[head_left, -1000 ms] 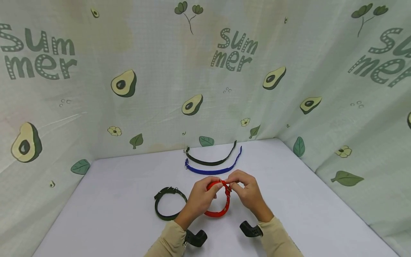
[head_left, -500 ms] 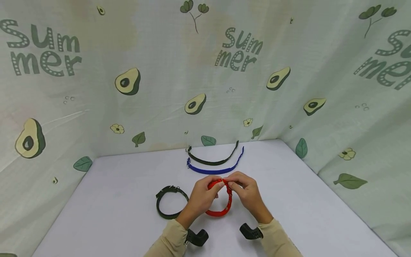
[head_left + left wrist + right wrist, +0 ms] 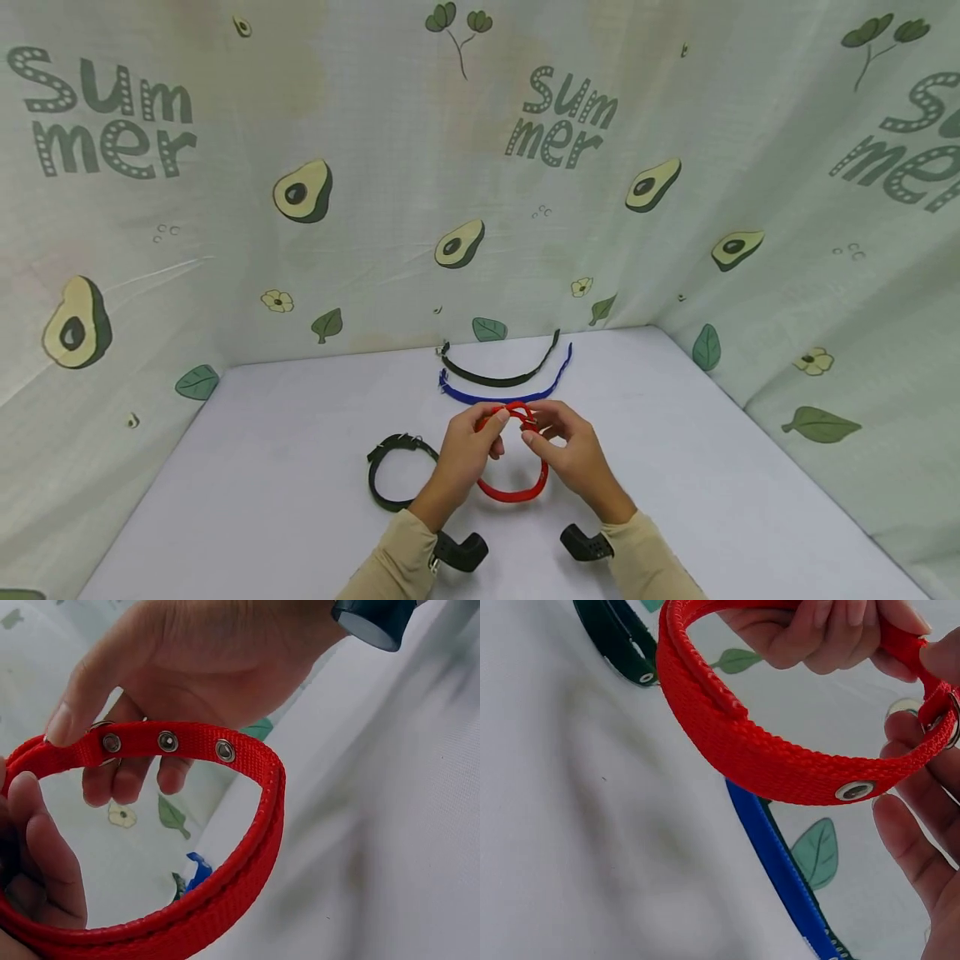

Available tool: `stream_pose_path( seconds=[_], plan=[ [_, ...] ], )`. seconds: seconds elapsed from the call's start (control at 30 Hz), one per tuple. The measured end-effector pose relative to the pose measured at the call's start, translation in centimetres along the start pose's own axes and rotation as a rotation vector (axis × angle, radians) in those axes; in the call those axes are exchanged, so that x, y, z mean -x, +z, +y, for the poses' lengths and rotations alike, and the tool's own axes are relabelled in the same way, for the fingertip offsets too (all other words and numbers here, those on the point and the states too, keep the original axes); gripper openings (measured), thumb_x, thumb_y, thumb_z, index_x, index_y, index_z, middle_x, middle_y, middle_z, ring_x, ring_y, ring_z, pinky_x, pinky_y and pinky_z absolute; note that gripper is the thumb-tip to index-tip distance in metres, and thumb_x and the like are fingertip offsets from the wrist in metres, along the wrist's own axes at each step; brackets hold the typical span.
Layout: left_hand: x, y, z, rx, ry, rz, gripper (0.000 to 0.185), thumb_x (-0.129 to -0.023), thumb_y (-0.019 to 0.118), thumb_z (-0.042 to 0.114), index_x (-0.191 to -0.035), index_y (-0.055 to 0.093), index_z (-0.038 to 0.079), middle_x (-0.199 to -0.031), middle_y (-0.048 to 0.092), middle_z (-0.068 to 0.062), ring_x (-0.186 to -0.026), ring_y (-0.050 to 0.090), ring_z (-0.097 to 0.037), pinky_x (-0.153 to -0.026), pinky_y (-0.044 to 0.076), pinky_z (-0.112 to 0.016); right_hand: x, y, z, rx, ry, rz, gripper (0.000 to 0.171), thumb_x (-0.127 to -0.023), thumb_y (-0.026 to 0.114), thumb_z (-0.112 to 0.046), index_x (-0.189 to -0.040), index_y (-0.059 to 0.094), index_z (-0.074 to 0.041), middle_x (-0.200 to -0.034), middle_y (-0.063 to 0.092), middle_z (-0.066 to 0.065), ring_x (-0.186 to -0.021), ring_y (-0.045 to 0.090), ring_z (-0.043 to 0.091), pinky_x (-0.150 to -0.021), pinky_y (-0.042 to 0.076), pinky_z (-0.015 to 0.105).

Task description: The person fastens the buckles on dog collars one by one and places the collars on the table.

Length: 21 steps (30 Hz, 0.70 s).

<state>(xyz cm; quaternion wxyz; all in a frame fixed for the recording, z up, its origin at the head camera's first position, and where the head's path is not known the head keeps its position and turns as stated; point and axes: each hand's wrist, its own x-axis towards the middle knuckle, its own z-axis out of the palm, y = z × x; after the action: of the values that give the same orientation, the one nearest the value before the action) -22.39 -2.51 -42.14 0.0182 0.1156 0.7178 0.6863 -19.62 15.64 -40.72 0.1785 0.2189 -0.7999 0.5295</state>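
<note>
— Where is the red collar [image 3: 513, 467]?

— Lower centre of the head view, raised off the tabletop [image 3: 262, 467], its loop hanging toward the person.

— Which hand is closer?

— Both alike: the left hand [image 3: 467, 454] and right hand [image 3: 564, 450] each pinch the strap's top, fingers curled, either side of the buckle end.

Red collar [image 3: 517, 487] buckle end hidden behind fingers [image 3: 491, 429]; blue collar [image 3: 780, 862] cut off by frame edge
</note>
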Motion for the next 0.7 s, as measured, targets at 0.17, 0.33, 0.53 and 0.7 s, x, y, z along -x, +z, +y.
stream_pose_path(
  seconds=[0.17,0.33,0.53,0.7],
  plan=[
    [0.1,0.0,0.1,0.026,-0.026,0.002,0.034,-0.098,0.066,0.036,-0.117,0.069,0.008,-0.076,0.063,-0.016,-0.067,0.059,-0.018,-0.067,0.052,-0.03,0.0,0.2,0.2,0.013,0.016,-0.003,0.034,-0.089,0.073,-0.002,-0.121,0.065,-0.004,-0.094,0.069,0.006,-0.084,0.066,0.023,-0.076,0.056,0.036],
    [0.2,0.1,0.1,0.018,-0.024,0.006,0.032,-0.098,0.066,0.034,-0.117,0.068,0.009,-0.072,0.061,-0.009,-0.067,0.059,-0.018,-0.067,0.051,-0.031,0.0,0.4,1.5,0.011,0.029,-0.007,0.032,-0.091,0.071,-0.002,-0.123,0.067,-0.006,-0.096,0.07,0.006,-0.084,0.065,0.022,-0.076,0.056,0.037],
    [0.2,0.1,0.1,-0.001,-0.021,-0.014,0.029,-0.099,0.065,0.033,-0.114,0.068,0.008,-0.071,0.06,-0.006,-0.068,0.059,-0.018,-0.067,0.051,-0.031,-0.1,0.6,3.5,0.054,0.025,-0.006,0.03,-0.093,0.068,-0.004,-0.121,0.07,-0.014,-0.098,0.071,-0.005,-0.084,0.064,0.017,-0.075,0.056,0.036],
    [0.1,0.1,-0.2,-0.007,-0.029,-0.018,0.027,-0.099,0.065,0.032,-0.112,0.068,0.007,-0.072,0.061,-0.006,-0.068,0.06,-0.018,-0.067,0.052,-0.031,-0.1,0.6,3.6,0.075,0.011,-0.025,0.029,-0.093,0.066,-0.005,-0.117,0.071,-0.021,-0.096,0.069,-0.01,-0.083,0.063,0.016,-0.073,0.056,0.036]
  ],
)
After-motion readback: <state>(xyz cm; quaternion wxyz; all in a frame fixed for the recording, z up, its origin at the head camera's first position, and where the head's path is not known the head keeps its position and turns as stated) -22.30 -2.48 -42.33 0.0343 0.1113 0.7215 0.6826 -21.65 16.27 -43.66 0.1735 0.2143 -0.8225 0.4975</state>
